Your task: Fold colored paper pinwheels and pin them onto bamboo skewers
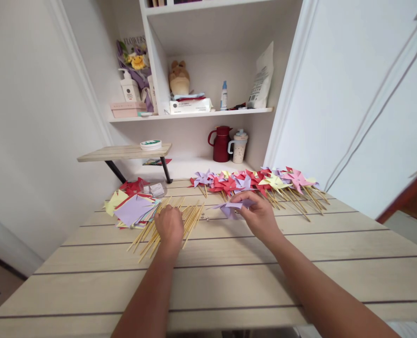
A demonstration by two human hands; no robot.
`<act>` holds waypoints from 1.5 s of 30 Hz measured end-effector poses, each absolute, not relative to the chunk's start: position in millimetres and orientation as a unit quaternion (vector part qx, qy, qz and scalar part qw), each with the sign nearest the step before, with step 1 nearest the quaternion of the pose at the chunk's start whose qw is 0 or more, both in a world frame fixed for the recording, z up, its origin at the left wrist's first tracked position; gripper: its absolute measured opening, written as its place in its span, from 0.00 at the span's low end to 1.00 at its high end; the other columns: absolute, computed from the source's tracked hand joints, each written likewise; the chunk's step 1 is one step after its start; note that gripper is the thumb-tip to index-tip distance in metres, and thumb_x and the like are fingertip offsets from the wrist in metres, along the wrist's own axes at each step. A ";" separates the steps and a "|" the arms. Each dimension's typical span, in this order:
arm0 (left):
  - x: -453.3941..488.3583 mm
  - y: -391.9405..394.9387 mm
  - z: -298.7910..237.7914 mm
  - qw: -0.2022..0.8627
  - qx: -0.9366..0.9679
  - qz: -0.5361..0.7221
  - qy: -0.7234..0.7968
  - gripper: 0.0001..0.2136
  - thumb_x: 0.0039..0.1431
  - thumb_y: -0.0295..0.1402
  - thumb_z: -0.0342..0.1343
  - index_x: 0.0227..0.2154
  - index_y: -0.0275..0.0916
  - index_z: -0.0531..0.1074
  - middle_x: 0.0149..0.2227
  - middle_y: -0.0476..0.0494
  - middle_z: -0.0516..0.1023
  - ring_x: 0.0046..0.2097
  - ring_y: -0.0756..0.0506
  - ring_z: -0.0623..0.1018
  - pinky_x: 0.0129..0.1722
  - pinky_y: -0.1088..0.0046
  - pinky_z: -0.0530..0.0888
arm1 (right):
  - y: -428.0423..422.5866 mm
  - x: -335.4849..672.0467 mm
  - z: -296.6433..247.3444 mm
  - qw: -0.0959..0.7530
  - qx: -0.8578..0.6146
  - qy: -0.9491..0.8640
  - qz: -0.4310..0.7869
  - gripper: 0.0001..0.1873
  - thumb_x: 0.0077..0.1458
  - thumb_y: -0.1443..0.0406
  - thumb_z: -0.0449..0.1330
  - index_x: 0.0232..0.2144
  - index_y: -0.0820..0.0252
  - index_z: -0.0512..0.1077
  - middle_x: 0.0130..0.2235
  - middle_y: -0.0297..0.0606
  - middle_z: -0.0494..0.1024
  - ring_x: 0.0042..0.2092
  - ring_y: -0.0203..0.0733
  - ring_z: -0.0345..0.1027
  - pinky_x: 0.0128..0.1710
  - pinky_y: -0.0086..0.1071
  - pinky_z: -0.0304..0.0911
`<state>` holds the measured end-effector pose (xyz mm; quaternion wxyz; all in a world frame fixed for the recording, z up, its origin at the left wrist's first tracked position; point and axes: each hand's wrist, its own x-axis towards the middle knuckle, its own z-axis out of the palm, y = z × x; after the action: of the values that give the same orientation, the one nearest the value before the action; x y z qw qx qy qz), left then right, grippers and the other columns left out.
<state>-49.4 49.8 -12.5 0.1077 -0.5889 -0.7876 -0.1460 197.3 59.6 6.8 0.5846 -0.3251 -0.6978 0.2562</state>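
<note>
My right hand pinches a folded purple paper pinwheel above the table. A small pin shows near its fingertips. On the left, my left hand is down on a spread pile of thin wooden sticks, its fingers curled in. Its fingertips are hidden, so what they grip cannot be made out. Between the hands lie several tiny pins. Left of the sticks is a stack of cut paper with a purple sheet on top.
Several finished pinwheels on sticks lie along the back right of the plank table. A clear plastic box sits behind the paper stack, near a small raised shelf. A red jug and a lidded cup stand at the back.
</note>
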 end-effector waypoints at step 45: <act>17.3 21.1 10.1 -0.431 -0.480 -0.653 -0.396 0.16 0.55 0.48 0.61 0.31 0.38 0.76 0.22 0.53 0.65 0.23 0.53 0.60 0.24 0.76 0.58 | 41.8 198.3 26.0 0.630 -0.183 -0.711 0.252 0.04 0.59 0.68 0.61 0.33 0.53 0.76 0.35 0.38 0.78 0.39 0.44 0.74 0.39 0.38 0.69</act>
<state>17.3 21.1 10.1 -0.4312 -0.4802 -0.3960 -0.6532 198.3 41.8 26.0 0.6304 -0.1827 -0.7111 0.2520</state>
